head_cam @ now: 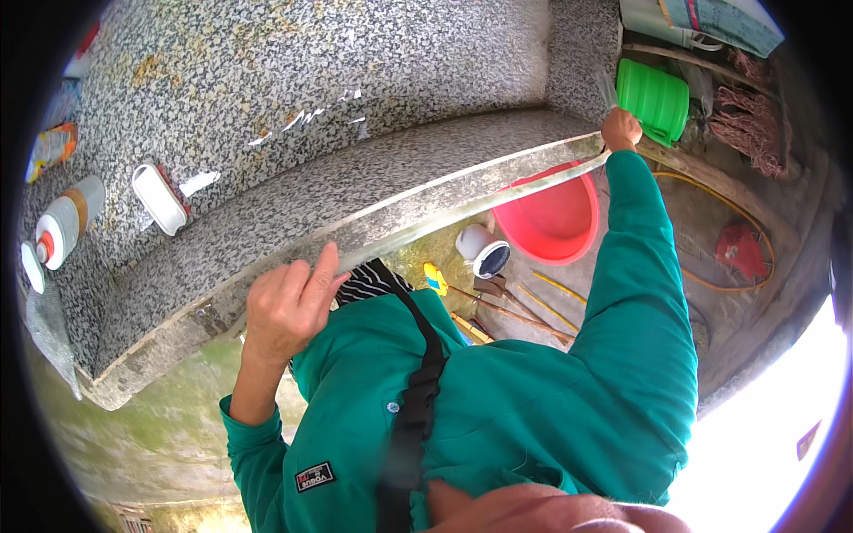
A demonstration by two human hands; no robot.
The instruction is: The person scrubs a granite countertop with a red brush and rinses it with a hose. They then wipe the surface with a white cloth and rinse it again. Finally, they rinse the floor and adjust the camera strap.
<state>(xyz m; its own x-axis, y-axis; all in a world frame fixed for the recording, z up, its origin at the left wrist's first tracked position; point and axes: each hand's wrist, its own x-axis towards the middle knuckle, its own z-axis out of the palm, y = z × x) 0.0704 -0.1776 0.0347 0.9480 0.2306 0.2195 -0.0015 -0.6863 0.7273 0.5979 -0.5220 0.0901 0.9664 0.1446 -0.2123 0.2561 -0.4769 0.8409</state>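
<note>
A long translucent plastic strip or tube (466, 213) runs along the front edge of a speckled granite sink (413, 216). My left hand (286, 306) grips its near-left part between thumb and fingers, with the index finger stretched out. At the sink's far right corner, my right hand (621, 130) is closed around the other part of it. A clear piece sticks up past that fist. Right beside the right hand, a green ribbed plastic bucket (653, 96) lies tilted.
A white-backed scrub brush (160, 200) and a bottle with an orange cap (70, 223) lie in the sink's left part. Below on the floor are a pink basin (556, 216), a small pail (483, 250), long-handled tools (510, 303) and a yellow hose (770, 246).
</note>
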